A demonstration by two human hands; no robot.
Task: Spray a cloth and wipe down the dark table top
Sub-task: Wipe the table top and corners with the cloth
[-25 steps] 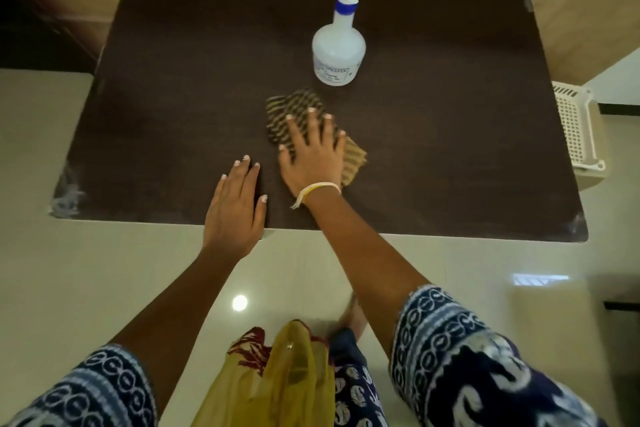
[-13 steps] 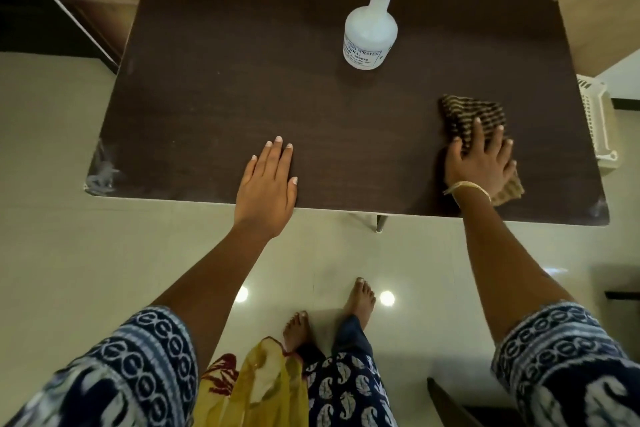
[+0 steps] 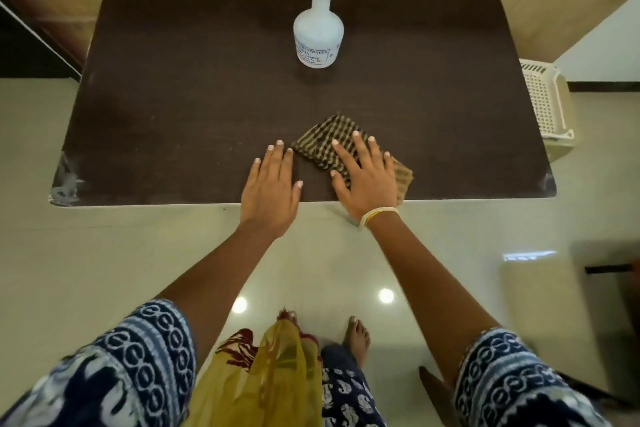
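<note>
The right hand, fingers spread flat, has swept the checked cloth back from the desk's right side to the front middle; wiping continues. Left hand rests flat alongside.

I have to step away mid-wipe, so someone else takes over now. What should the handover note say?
Right hand: flat, fingers straight, pressing the checked cloth onto the dark table top near its front edge.
Left hand: flat on the table beside the cloth, holding nothing.
Spray bottle: upright at the far middle.
Done: wiping is under way.
Left: how much surface remains cannot be told; pale marks show at the front left corner.
</note>
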